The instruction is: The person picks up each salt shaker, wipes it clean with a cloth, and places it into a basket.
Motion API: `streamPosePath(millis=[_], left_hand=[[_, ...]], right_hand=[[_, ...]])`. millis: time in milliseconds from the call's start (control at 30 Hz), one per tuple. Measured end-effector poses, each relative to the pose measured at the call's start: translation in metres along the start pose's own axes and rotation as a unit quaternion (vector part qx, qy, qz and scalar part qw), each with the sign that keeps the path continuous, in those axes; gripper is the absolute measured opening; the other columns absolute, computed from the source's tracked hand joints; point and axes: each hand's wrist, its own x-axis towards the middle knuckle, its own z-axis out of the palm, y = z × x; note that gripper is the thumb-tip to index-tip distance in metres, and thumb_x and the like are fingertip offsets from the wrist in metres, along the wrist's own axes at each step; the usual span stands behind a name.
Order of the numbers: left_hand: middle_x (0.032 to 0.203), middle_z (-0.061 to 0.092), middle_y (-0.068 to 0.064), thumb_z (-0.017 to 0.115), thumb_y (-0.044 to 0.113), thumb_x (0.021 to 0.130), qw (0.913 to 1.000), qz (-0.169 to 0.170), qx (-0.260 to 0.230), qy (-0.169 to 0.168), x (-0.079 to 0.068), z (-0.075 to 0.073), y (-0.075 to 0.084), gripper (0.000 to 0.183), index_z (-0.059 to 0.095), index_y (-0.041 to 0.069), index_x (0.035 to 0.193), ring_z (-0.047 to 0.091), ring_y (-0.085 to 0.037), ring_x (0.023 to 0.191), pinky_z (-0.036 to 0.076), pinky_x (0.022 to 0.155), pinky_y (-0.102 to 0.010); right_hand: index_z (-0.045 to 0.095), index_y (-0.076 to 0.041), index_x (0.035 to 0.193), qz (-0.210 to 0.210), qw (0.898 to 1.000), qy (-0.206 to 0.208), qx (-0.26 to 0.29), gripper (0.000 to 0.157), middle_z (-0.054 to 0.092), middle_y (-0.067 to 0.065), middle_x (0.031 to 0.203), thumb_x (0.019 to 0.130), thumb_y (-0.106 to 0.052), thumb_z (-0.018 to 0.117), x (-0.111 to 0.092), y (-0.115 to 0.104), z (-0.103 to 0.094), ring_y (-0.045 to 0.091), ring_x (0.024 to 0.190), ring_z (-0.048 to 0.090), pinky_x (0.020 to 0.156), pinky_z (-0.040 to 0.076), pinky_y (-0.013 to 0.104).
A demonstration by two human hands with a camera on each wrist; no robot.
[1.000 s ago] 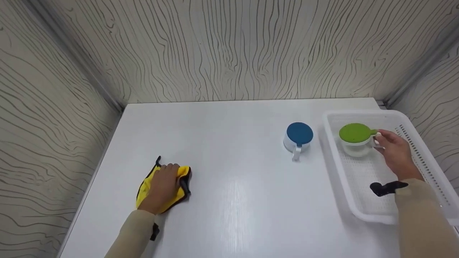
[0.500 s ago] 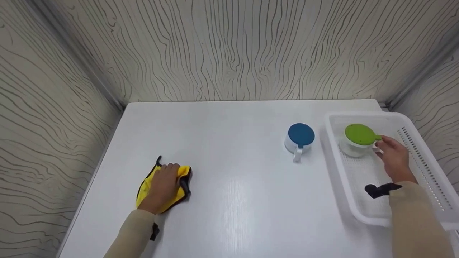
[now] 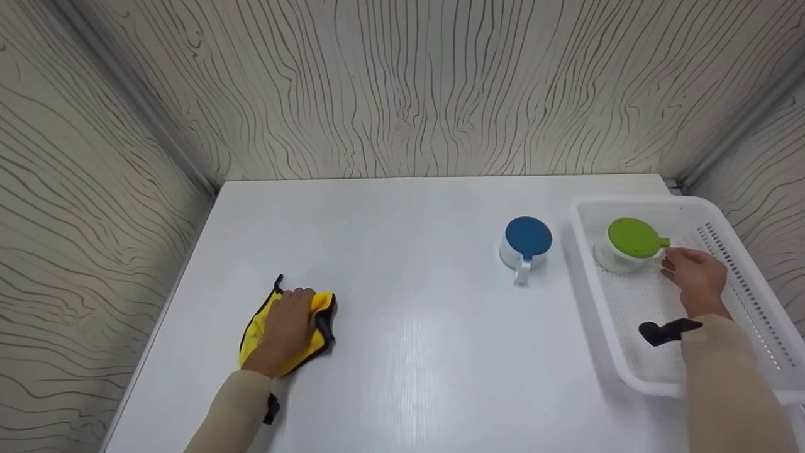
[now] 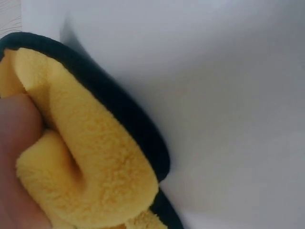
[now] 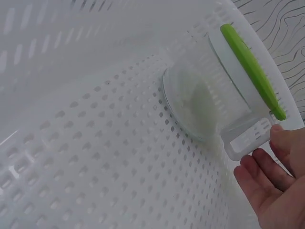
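My left hand [image 3: 286,327] grips a yellow cloth [image 3: 322,301] with dark edging at the left of the table. In the left wrist view the cloth [image 4: 100,143] bunches in a thick fold beside the thumb. At the right, a clear cup with a green lid [image 3: 632,238] stands in a white perforated basket [image 3: 607,327]. My right hand [image 3: 698,277] is beside its handle. Seen from the right wrist, the thumb and fingertips [image 5: 259,157] lie at the handle's outer edge without curling round it. The cup's base [image 5: 188,102] sits on the basket floor.
A white mug with a blue lid [image 3: 527,238] stands on the white table [image 3: 402,340], left of the basket, its handle towards me. Wood-patterned panels [image 3: 402,88] close off the back and sides.
The green-lidded cup has come down a little to the right and settled in the basket. My right hand has loosened and slipped slightly off its handle. The left hand and cloth stay put.
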Motion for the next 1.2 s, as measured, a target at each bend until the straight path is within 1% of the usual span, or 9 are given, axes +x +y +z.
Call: streamPosePath(millis=[100,267,367,500,633,800,967,1100,1200], left_hand=[[0.109,0.06,-0.01,0.06,0.014,0.102,1.0,0.002,-0.003,0.003,0.0,0.001,0.0,0.022,0.055,0.005,0.122,0.049,-0.029,0.098,0.044,0.091,-0.047],[0.109,0.06,-0.009,0.059,0.015,0.102,1.0,0.001,-0.007,0.002,0.0,0.002,-0.001,0.023,0.055,0.006,0.122,0.049,-0.029,0.099,0.043,0.091,-0.047],[0.11,0.06,-0.009,0.06,0.016,0.102,0.9999,0.0,-0.011,0.003,-0.001,0.002,-0.001,0.025,0.055,0.006,0.124,0.049,-0.029,0.099,0.043,0.092,-0.047],[0.11,0.06,-0.009,0.061,0.017,0.102,0.9999,0.004,-0.008,0.01,0.0,0.004,-0.002,0.026,0.055,0.005,0.124,0.049,-0.029,0.098,0.044,0.092,-0.047],[0.11,0.061,-0.01,0.062,0.017,0.101,0.9999,0.006,-0.001,0.012,0.0,0.006,-0.003,0.026,0.056,0.005,0.123,0.05,-0.028,0.098,0.045,0.091,-0.047],[0.111,0.061,-0.01,0.062,0.017,0.101,1.0,0.002,-0.004,0.008,0.001,0.004,-0.003,0.026,0.056,0.005,0.123,0.05,-0.029,0.098,0.044,0.091,-0.047],[0.109,0.06,-0.01,0.06,0.016,0.101,1.0,0.006,0.001,0.006,0.002,0.004,-0.002,0.024,0.055,0.005,0.122,0.05,-0.029,0.098,0.044,0.09,-0.048],[0.11,0.06,-0.009,0.06,0.017,0.102,1.0,0.005,0.001,0.006,0.002,0.004,-0.001,0.025,0.055,0.006,0.123,0.05,-0.029,0.099,0.044,0.092,-0.048],[0.11,0.06,-0.009,0.06,0.017,0.102,1.0,0.002,-0.001,0.006,0.0,0.004,-0.002,0.026,0.054,0.006,0.124,0.049,-0.029,0.099,0.044,0.092,-0.047]], right_hand=[[0.057,-0.016,0.11,-0.007,1.0,-0.006,0.015,0.008,0.06,-0.009,0.094,0.102,-0.017,0.06,0.0,-0.002,0.002,0.002,0.084,0.062,0.068,0.056,0.016],[0.057,-0.013,0.119,-0.033,0.999,-0.041,0.004,0.015,0.056,-0.009,0.101,0.105,-0.012,0.052,0.0,-0.005,0.008,0.002,0.09,0.058,0.073,0.055,0.014],[0.055,-0.009,0.133,-0.054,0.997,-0.05,-0.028,0.029,0.054,-0.01,0.104,0.105,-0.011,0.049,-0.002,-0.006,0.012,0.002,0.093,0.056,0.077,0.055,0.014],[0.041,0.002,0.15,-0.086,0.991,-0.043,-0.094,0.047,0.053,-0.012,0.106,0.106,-0.014,0.048,-0.004,-0.005,0.016,-0.004,0.091,0.055,0.081,0.054,0.013],[0.039,0.005,0.15,-0.103,0.984,-0.038,-0.142,0.05,0.053,-0.011,0.108,0.106,-0.016,0.048,-0.005,-0.003,0.019,-0.006,0.091,0.055,0.085,0.054,0.015],[0.04,0.005,0.149,-0.107,0.98,-0.049,-0.159,0.051,0.053,-0.009,0.11,0.106,-0.02,0.049,-0.006,-0.003,0.022,-0.004,0.092,0.056,0.084,0.055,0.017],[0.034,0.009,0.152,-0.12,0.974,-0.065,-0.179,0.056,0.054,0.0,0.12,0.107,-0.022,0.048,-0.006,-0.003,0.023,-0.005,0.091,0.054,0.085,0.055,0.018],[0.031,0.007,0.154,-0.119,0.97,-0.071,-0.2,0.057,0.05,0.009,0.132,0.108,-0.023,0.044,-0.006,-0.004,0.022,-0.005,0.092,0.053,0.089,0.054,0.02],[0.031,0.006,0.154,-0.116,0.967,-0.075,-0.216,0.057,0.047,0.014,0.138,0.108,-0.024,0.043,-0.007,-0.006,0.022,-0.001,0.097,0.053,0.089,0.055,0.02]])
